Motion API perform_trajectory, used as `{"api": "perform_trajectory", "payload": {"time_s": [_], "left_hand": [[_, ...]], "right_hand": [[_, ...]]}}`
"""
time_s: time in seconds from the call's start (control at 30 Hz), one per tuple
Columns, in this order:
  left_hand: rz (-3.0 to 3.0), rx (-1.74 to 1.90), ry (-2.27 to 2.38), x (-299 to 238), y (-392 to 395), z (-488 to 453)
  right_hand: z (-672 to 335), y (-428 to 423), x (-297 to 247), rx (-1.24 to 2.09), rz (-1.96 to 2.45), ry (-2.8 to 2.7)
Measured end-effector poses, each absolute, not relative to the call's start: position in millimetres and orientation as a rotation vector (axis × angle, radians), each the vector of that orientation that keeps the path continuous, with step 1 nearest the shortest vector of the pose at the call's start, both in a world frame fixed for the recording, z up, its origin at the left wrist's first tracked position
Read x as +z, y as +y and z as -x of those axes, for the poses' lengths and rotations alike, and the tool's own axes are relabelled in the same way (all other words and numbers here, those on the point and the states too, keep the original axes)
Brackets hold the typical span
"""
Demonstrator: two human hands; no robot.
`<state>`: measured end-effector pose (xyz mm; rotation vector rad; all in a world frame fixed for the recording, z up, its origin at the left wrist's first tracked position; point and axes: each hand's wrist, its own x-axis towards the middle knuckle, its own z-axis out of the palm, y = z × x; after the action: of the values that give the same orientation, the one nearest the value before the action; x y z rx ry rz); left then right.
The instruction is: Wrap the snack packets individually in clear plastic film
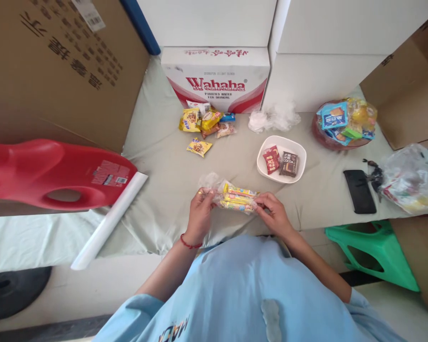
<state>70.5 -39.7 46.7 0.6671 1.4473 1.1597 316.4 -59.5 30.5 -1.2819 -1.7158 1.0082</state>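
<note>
Between my hands, just above the table's front part, is a clear plastic bag (238, 198) with several yellow, colourfully printed sticks inside. My left hand (200, 209) pinches the crumpled end of the bag. At its other end, my right hand (271, 211) grips the plastic between thumb and fingers. Beyond the right hand, a white bowl (263, 171) holds a red packet (271, 159) and a brown cocoa packet (288, 164). Farther off to the left lies a heap of small snack packets (207, 119), with one yellow packet (199, 147) apart in front of it.
Against a Wahaha box (217, 83) lies crumpled clear plastic (274, 118). Rightward are a filled snack basket (319, 137), a black phone (359, 191) and a stuffed plastic bag (412, 178). A red jug (82, 164) and a white roll (109, 223) lie left. A green stool (381, 256) stands below.
</note>
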Motion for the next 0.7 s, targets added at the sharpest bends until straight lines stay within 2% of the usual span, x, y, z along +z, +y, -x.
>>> {"api": "perform_trajectory", "payload": {"time_s": [0.17,0.33,0.4,0.6,0.7], "left_hand": [[-1.050,1.066,1.636,46,-40,-72],[-1.604,1.078,1.539,55,-42,-86],[-1.517,1.096,1.529,56,-39,-87],[-0.664,1.243,1.387,42,-24,-70],[-0.493,1.273,1.327,38,-25,-63]], "right_hand": [[-313,-58,34,0.966,1.269,-1.787],[-300,-57,38,0.855,1.186,-2.008],[-298,-57,39,0.936,1.207,-1.936],[-312,-62,29,1.182,1.295,-1.464],[-318,-65,22,1.359,1.324,-1.253]]}}
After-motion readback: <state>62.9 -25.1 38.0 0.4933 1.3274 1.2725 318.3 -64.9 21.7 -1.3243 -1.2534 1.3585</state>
